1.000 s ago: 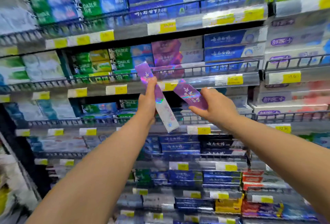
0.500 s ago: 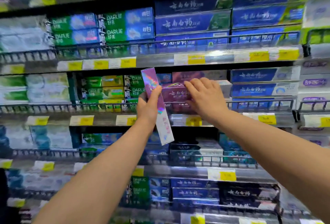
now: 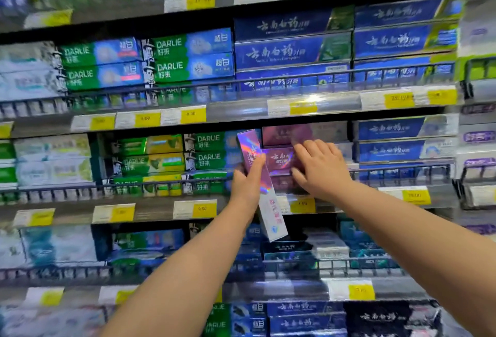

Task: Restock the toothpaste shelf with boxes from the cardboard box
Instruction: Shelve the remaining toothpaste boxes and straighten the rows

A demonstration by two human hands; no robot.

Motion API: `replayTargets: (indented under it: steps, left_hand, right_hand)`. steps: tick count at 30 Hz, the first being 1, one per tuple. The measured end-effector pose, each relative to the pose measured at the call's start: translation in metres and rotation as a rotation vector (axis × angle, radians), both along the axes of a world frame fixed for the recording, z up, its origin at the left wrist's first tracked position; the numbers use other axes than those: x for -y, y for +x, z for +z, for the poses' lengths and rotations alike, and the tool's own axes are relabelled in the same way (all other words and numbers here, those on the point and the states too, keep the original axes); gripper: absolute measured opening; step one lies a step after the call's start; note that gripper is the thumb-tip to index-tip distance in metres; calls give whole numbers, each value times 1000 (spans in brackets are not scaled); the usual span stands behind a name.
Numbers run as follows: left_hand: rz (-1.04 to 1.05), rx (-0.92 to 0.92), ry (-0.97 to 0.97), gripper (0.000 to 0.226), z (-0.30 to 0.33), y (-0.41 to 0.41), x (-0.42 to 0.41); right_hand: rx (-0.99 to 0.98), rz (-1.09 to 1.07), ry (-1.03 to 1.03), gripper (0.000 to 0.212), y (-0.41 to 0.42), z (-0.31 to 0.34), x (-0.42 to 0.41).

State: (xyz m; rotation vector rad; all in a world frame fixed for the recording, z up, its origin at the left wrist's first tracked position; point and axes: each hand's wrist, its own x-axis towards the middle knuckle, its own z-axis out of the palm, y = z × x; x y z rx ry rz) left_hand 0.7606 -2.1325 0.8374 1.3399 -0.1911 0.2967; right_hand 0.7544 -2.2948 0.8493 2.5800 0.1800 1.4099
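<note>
Flanking purple box (image 3: 279, 161) (shelved): green Darlie boxes (image 3: 206, 149), wire rail (image 3: 402, 169) before it.

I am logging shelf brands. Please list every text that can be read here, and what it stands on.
"DARLIE": green toothpaste boxes
"9.00": yellow price tag
"9.00": yellow price tag on the shelf above
Chinese script on the blue boxes and the purple box in the left hand: too blurred to read.
</note>
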Motion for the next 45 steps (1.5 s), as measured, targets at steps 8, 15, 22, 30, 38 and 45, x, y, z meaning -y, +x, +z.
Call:
replayTargets:
  steps: [8, 15, 22, 30, 38, 45]
  left_hand:
    - [82, -118, -272, 51, 5, 3, 8]
    - [-69, -270, -686, 57, 21, -13, 2]
    - [2, -84, -468, 73, 18, -3, -17]
    - [167, 260, 295, 34, 18, 2, -16]
    - [212, 255, 658, 66, 28, 6, -1]
    - [235, 232, 725, 56, 35, 11, 3]
  right_hand:
    - [-77, 243, 168, 64, -24, -5, -3]
    - [-288, 626, 541, 53, -61, -49, -21]
    - [-144, 746, 1185, 38, -66, -42, -8]
    - [28, 770, 1437, 35, -46, -6, 28]
    - [31, 765, 1498, 40, -33, 8, 45]
    - [50, 770, 1517, 39, -31, 10, 48]
